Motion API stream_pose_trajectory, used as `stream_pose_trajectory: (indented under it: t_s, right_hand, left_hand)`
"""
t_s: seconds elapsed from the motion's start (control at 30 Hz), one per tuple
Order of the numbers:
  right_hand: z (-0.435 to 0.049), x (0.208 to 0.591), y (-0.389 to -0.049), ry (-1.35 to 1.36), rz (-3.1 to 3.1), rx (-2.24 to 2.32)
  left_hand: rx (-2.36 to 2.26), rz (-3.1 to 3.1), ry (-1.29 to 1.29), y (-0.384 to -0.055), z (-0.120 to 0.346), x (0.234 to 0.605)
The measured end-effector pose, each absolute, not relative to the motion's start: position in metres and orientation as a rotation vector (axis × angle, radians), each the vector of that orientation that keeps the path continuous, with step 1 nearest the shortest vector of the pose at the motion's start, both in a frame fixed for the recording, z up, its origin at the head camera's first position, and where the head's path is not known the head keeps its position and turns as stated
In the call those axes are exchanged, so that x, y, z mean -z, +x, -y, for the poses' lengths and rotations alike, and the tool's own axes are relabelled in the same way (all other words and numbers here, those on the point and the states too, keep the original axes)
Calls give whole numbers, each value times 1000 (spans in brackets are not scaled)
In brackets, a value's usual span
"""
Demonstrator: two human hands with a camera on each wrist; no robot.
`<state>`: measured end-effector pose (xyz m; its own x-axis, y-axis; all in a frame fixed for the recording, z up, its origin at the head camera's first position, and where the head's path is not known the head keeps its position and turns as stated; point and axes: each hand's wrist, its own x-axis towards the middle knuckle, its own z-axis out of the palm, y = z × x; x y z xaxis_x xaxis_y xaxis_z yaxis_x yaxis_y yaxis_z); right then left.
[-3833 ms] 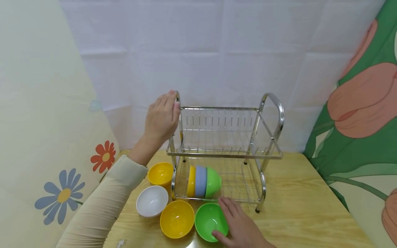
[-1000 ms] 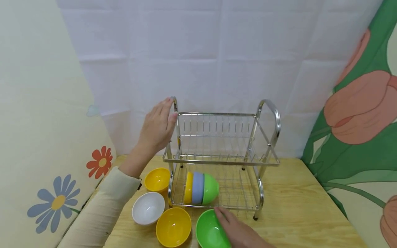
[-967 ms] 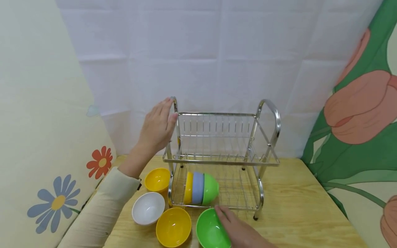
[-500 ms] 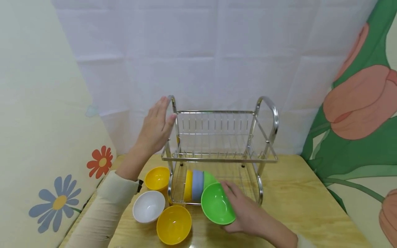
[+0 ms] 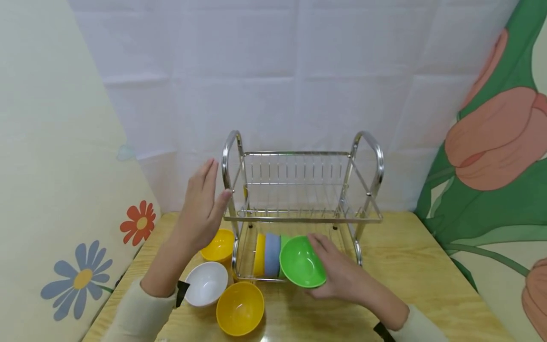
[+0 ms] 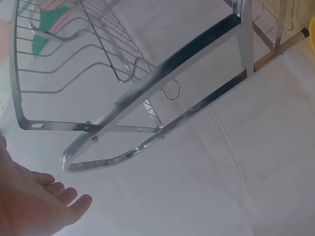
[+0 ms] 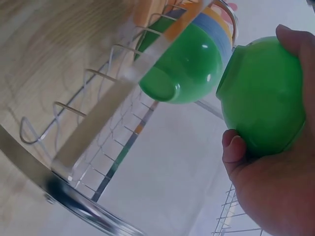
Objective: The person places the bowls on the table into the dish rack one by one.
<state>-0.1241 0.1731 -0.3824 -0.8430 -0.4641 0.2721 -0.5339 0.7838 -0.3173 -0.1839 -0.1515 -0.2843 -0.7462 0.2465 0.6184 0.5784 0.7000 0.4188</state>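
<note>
The right hand (image 5: pixel 342 280) grips a green bowl (image 5: pixel 301 262) by its underside, tilted on edge at the front of the two-tier dish rack's (image 5: pixel 299 209) lower shelf, just beside the stacked yellow, blue and green bowls (image 5: pixel 269 254). The left hand (image 5: pixel 201 213) hovers with straight fingers, beside the rack's left handle (image 5: pixel 228 152) without touching it. Two yellow bowls (image 5: pixel 240 308) and a white bowl (image 5: pixel 206 290) sit on the wooden table (image 5: pixel 427 285).

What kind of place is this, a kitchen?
Likely a staged tabletop, not a real kitchen: a metal dish rack and plastic bowls sit on a wooden table, with cloth backdrops hung around.
</note>
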Motion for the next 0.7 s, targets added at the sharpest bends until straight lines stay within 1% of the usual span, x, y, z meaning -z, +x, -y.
stream_pose_trajectory:
  t_s: [0.13,0.3,0.47,0.7]
  right_hand:
    - [-172,378,-127,792,2799,-612]
    - [-169,368,-128,804,2789,-600]
    - [-164,359,-129,805,2789,-655]
    - [-158,354,-127,807,2814,-693]
  left_hand:
    - [789,2330,-642,-159,155,298]
    - [725,2224,-673,-139,154,317]
    - [680,2048,-755,-126,147,335]
    - [667,1912,-914,-121,127,361]
